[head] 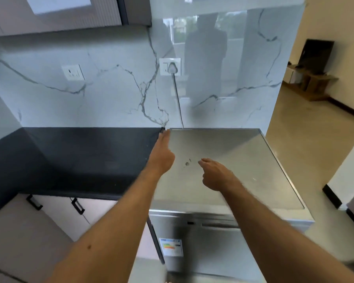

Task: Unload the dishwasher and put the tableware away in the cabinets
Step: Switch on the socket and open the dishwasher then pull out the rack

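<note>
Both empty hands, left hand fingers straight, right hand fingers loosely curled, reach over the closed stainless-steel dishwasher beside the black bench.

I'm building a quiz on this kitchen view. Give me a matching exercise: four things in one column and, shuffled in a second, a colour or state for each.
Things:
1. countertop
2. dishwasher
3. wall socket above the dishwasher
4. left hand

Colours or states:
A. has a plug in it
B. black
C. fingers stretched straight
D. silver metal, door closed

Pairs: 1-B, 2-D, 3-A, 4-C
</note>
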A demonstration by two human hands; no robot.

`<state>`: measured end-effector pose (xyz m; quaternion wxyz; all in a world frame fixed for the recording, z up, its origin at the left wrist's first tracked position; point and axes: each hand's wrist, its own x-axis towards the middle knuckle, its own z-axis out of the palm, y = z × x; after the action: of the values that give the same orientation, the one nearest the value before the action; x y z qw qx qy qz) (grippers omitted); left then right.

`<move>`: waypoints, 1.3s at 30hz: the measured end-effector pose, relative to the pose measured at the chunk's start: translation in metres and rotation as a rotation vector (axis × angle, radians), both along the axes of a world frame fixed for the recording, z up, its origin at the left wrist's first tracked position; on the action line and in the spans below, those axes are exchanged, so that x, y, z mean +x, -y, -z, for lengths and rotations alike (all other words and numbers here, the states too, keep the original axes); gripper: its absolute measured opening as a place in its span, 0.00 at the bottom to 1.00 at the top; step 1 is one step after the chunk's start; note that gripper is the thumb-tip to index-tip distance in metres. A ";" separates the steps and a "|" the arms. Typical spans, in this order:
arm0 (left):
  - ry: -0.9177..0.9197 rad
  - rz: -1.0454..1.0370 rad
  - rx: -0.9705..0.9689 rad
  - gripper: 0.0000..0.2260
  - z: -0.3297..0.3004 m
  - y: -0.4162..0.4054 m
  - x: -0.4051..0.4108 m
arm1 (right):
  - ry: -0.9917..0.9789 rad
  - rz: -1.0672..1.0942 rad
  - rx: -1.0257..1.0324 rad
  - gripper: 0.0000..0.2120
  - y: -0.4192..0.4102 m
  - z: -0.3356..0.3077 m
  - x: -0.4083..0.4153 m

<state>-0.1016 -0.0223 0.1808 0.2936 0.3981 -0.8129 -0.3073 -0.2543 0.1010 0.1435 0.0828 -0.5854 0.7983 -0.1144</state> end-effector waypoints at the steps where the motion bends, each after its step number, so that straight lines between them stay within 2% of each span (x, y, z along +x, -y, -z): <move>1: 0.048 0.032 -0.070 0.36 -0.013 0.010 -0.005 | -0.005 0.000 -0.020 0.23 0.008 -0.010 -0.004; 6: 0.193 0.119 -0.335 0.37 -0.066 0.087 -0.038 | -0.006 0.034 -0.107 0.24 0.062 -0.044 -0.034; 12: 0.188 0.154 -0.472 0.38 -0.103 0.184 -0.076 | 0.064 0.146 -0.113 0.29 0.117 -0.041 -0.075; 19: 0.298 0.178 -0.473 0.36 -0.103 0.289 -0.117 | 0.124 0.265 -0.135 0.29 0.183 -0.015 -0.113; 25: 0.299 0.163 -0.504 0.32 -0.112 0.356 -0.163 | 0.171 0.275 -0.122 0.28 0.222 0.024 -0.117; 35: 0.337 0.154 -0.430 0.30 -0.113 0.425 -0.219 | 0.229 0.345 -0.072 0.29 0.251 0.056 -0.132; 39: 0.280 0.135 -0.516 0.31 -0.099 0.437 -0.231 | 0.222 0.345 -0.059 0.28 0.260 0.061 -0.140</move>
<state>-0.3322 -0.4589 0.2802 0.2487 0.2939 -0.9215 -0.0516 -0.3940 -0.1590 0.0830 0.1324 -0.4261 0.8689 -0.2143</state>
